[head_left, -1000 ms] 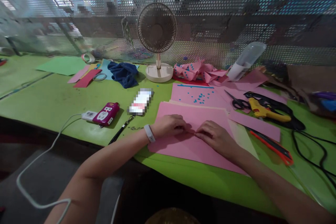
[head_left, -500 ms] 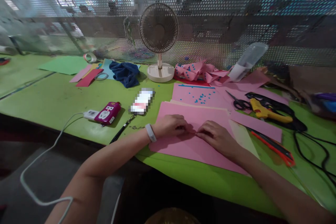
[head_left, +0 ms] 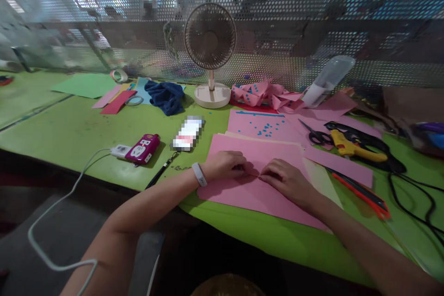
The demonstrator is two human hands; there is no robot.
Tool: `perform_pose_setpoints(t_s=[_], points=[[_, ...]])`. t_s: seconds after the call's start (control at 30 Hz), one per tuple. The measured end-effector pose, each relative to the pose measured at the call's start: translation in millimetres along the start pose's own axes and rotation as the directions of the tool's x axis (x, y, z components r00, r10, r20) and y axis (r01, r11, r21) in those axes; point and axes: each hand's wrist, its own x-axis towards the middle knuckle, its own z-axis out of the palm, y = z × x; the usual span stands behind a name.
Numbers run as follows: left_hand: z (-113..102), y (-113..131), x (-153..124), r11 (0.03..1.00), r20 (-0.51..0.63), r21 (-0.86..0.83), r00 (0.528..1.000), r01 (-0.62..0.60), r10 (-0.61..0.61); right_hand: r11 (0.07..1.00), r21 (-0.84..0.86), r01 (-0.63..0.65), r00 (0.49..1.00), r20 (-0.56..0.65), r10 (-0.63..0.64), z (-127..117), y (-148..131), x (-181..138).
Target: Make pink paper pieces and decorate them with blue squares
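Both hands rest over a large pink paper sheet (head_left: 256, 201) at the table's near edge. My left hand (head_left: 229, 165), with a white band on its wrist, is closed, its fingertips pinching what looks like a small pink paper piece (head_left: 254, 173). From the other side my right hand (head_left: 281, 178) meets it, thumb and finger pressed together at the same piece. The fingertips nearly touch, and most of the small piece is hidden by them. Cream sheets (head_left: 324, 182) stick out beneath the pink one.
Right of the hands lie a pink strip (head_left: 342, 165), an orange cutter (head_left: 362, 196), black scissors (head_left: 317, 136) and a yellow glue gun (head_left: 357, 150). Behind are blue dots on pink paper (head_left: 239, 122) and a fan (head_left: 210, 37). Leftward are a phone (head_left: 188, 134) and purple adapter (head_left: 142, 150).
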Motion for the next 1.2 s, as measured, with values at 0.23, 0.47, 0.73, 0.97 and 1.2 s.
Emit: perform_pose_setpoints(t_s=[0.23, 0.47, 0.73, 0.97, 1.2], points=[[-1.0, -0.2, 0.2, 1.0, 0.002, -0.009, 1.0, 0.012, -0.012, 1.0, -0.001, 0.01, 1.0, -0.012, -0.01, -0.2, -0.4, 0.3], [-1.5, -0.7, 0.8, 1.0, 0.014, -0.001, 1.0, 0.016, -0.016, 1.0, -0.008, 0.001, 1.0, 0.005, -0.001, -0.5, 0.3, 0.3], [-1.9, 0.3, 0.5, 1.0, 0.008, -0.025, 1.0, 0.011, -0.011, 1.0, 0.0, 0.007, 1.0, -0.011, -0.007, -0.8, -0.6, 0.7], [-1.3, -0.3, 1.0, 1.0, 0.001, -0.024, 1.0, 0.012, -0.012, 1.0, 0.009, -0.01, 1.0, 0.019, 0.009, -0.5, 0.8, 0.4], [-1.4, 0.2, 1.5, 1.0, 0.001, -0.021, 1.0, 0.022, -0.022, 1.0, -0.001, -0.01, 1.0, 0.012, 0.01, -0.1, 1.3, 0.6]])
